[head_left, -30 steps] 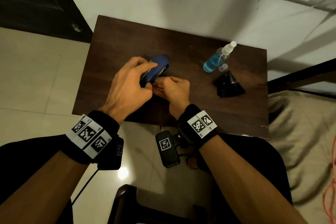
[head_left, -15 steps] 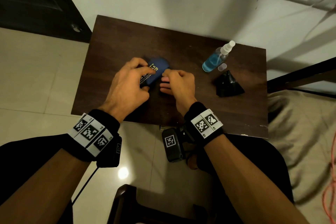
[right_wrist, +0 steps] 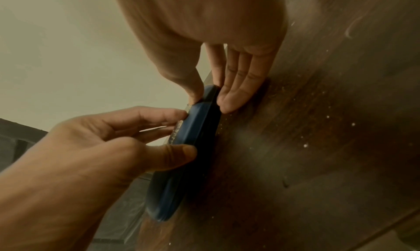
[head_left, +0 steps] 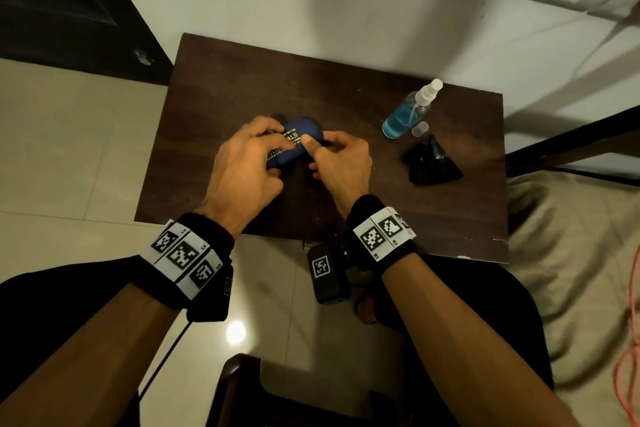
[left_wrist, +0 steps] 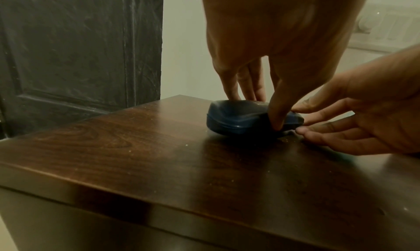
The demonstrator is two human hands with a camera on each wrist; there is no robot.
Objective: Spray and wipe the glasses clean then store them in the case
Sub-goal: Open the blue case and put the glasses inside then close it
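Both hands on the blue case (head_left: 297,146): left hand (head_left: 247,170) pinches its near end, fingers on top, thumb at the seam; right hand (head_left: 341,166) pinches the other end, likely squeezing it closed. Desk (head_left: 242,87) takes the load. Case looks closed; glasses not visible, presumably inside. Spray bottle (head_left: 407,116) and black cloth (head_left: 431,163) parked to the right.

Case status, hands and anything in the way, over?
Both hands on case: left hand grips it, right hand pinches its end. Blue case shut, flat on table. Spray bottle, black cloth clear, right.
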